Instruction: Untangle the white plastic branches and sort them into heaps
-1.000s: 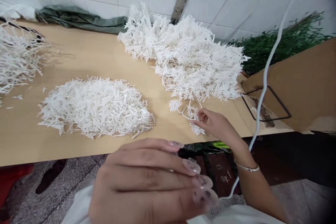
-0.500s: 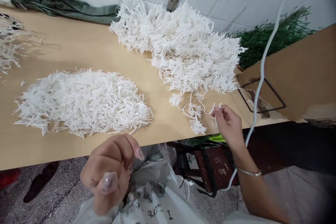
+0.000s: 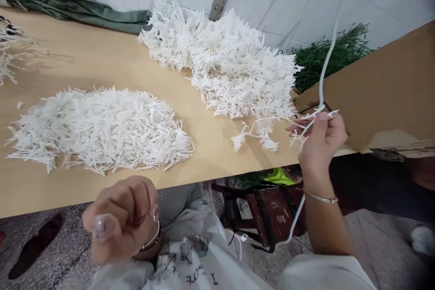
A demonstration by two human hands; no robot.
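My right hand (image 3: 322, 140) is closed on a thin white branching plastic sprig (image 3: 307, 124), pinched between thumb and fingers above the table's right end. From it, a white strand runs left to small tufted sprigs (image 3: 260, 136) near the table edge. My left hand (image 3: 120, 217) hovers in front of the table's edge, fingers loosely curled and the thumb apart, with nothing visible in it. Beyond it lies a low heap of white plastic sprigs (image 3: 105, 129). A bigger white heap (image 3: 227, 63) stands at the back, touching the sprigs below it.
A white cable (image 3: 329, 54) hangs down past my right hand. Behind are green artificial foliage (image 3: 333, 54) and a cardboard box (image 3: 380, 90). Rolled green cloth (image 3: 78, 11) lies along the wall. Below the table stands a dark red stool (image 3: 275, 210).
My right hand has moved up and right, lifting the branching sprig and drawing the tufts along. My left hand has shifted left, its thumb still apart. The view has turned slightly.
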